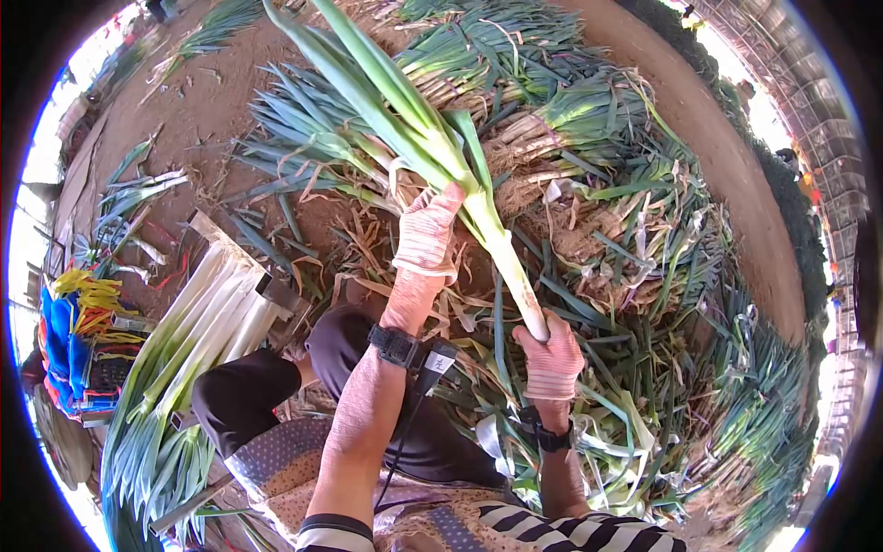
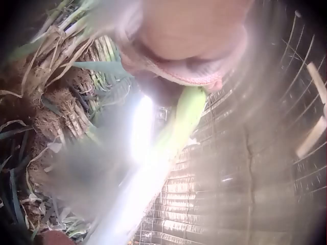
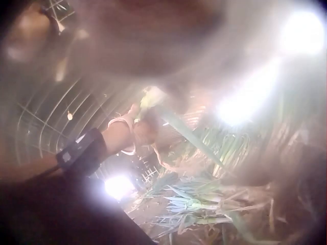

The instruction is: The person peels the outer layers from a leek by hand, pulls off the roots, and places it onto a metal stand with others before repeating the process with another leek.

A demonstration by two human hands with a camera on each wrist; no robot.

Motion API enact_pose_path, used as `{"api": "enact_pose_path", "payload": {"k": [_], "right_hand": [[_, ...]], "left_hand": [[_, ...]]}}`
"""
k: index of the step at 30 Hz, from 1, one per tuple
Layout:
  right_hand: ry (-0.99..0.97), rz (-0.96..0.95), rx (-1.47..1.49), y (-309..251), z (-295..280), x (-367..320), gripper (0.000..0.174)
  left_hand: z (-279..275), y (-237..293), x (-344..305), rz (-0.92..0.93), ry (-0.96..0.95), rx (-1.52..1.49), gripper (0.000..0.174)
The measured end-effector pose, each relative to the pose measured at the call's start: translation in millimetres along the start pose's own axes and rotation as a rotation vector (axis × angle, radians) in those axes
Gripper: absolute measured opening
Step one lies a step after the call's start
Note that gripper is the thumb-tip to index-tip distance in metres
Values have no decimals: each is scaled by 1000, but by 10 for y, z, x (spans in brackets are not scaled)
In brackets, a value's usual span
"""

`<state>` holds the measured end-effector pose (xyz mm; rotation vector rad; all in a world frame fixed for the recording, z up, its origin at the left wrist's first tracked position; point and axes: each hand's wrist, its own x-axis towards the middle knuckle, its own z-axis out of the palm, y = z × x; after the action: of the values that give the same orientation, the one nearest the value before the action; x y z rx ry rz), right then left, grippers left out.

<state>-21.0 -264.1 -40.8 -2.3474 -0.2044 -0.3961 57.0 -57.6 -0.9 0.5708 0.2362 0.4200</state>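
Dirt ground (image 1: 216, 106), seemingly open toward the blurred edges, borders piled bundles (image 1: 593, 120); both hands (image 1: 426, 235) (image 1: 552, 359) grip one leek (image 1: 501, 253).

Open soil (image 1: 216, 101) upper left, leek heaps (image 1: 602, 120) crowding right, knees (image 1: 336, 340) below

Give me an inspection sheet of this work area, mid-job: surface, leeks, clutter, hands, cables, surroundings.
Surface: bare brown ground, strewn with plant matter.
Job's things: one leek held up; trimmed-looking leeks piled beside the knees; bundles ahead, some with roots.
Clutter: loose leaves by the right arm; yellow strips at far left.
Hands: left hand grips the leek near its leaves; right hand holds its root end.
Cables: black cable beside the left forearm.
Surroundings: ribbed structure at right.
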Motion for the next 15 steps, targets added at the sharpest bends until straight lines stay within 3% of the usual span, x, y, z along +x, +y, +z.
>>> {"api": "enact_pose_path", "payload": {"k": [2,3,5,7,8,11,12,13,14,15], "right_hand": [[-170,264,220,-113,-39,62,38],[-171,264,217,-145,-79,84,38],[-419,519,560,-238,-160,146,38],[-436,595,608,-335,-261,238,30],[-469,640,679,-287,-310,277,26],[-528,658,865,-207,-366,245,27],[-531,707,868,-218,-347,235,29],[-531,757,878,-339,-306,239,30],[-560,705,826,-458,-245,272,30],[-539,607,813,-560,-186,313,28]], "left_hand": [[-83,23,-8,-67,4,68,17],[-136,18,-17,-136,7,136,16],[-185,-77,-60,-239,-13,304,15],[-159,-34,-143,-563,-149,429,17],[-222,-38,-111,-476,-381,535,21],[-310,-114,-122,-652,-641,766,23],[-277,-231,-163,-588,-838,1266,26],[35,-177,-442,-652,-965,1885,42],[-217,-415,-663,-504,-1082,1674,47],[-1004,-1074,-738,-284,-977,1489,42]]}}
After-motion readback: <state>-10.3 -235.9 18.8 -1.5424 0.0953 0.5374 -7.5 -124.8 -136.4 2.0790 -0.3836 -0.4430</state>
